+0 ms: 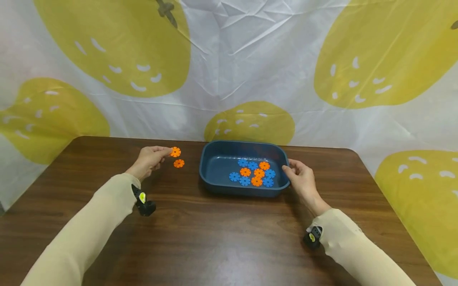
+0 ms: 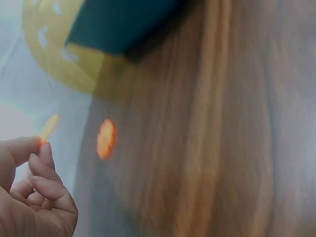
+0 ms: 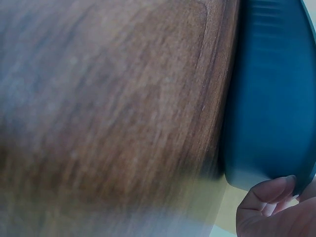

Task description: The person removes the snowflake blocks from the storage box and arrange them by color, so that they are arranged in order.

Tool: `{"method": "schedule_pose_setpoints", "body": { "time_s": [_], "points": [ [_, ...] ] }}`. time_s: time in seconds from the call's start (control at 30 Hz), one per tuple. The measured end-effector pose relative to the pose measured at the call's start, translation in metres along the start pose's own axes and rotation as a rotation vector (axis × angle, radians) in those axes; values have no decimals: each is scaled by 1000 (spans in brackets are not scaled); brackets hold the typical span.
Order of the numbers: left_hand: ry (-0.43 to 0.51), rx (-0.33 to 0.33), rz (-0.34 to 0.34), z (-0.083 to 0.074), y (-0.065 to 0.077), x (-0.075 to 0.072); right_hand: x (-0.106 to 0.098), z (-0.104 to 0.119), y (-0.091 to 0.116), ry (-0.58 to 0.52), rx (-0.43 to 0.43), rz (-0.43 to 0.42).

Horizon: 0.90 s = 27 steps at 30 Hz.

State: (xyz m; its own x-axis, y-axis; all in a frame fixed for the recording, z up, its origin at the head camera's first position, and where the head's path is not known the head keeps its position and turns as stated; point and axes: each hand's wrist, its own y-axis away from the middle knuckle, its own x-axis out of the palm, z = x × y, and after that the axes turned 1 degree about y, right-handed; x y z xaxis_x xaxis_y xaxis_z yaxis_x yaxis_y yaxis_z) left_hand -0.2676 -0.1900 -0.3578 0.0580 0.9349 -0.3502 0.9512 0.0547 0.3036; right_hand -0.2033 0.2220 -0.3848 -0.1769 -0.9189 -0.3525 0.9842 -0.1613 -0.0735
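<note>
Between thumb and forefinger, my left hand (image 1: 150,159) pinches an orange notched disc (image 1: 175,151). In the left wrist view that disc (image 2: 50,127) shows edge-on, raised over the table. A second orange disc (image 1: 179,163) lies flat on the wood just in front of it. My right hand (image 1: 301,176) grips the right rim of a dark blue rectangular bin (image 1: 236,189), thumb over the inside. On the bin's floor, toward its right side, lie several blue discs (image 1: 234,177) and several orange discs (image 1: 256,181).
The bin stands near the back edge of a brown wooden table (image 1: 222,238). Directly behind the table hangs a white cloth (image 1: 243,59) with large yellow fruit prints. Dark camera mounts (image 1: 144,202) sit on both wrists below the cream sleeves (image 1: 107,206).
</note>
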Motion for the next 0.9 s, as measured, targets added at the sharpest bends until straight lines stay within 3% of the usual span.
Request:
{"method": "schedule_pose_setpoints", "body": {
  "time_s": [0.17, 0.3, 0.6, 0.9],
  "points": [
    [-112, -39, -33, 16, -1, -16, 0, -1, 0, 0, 3, -3],
    [-145, -31, -38, 22, -2, -21, 0, 0, 0, 4, 5, -4],
    [-210, -36, -64, 27, -3, -23, 0, -1, -1, 14, 21, -5],
    [-305, 13, -126, 33, -4, -20, 0, 0, 0, 19, 23, -1]
  ]
}}
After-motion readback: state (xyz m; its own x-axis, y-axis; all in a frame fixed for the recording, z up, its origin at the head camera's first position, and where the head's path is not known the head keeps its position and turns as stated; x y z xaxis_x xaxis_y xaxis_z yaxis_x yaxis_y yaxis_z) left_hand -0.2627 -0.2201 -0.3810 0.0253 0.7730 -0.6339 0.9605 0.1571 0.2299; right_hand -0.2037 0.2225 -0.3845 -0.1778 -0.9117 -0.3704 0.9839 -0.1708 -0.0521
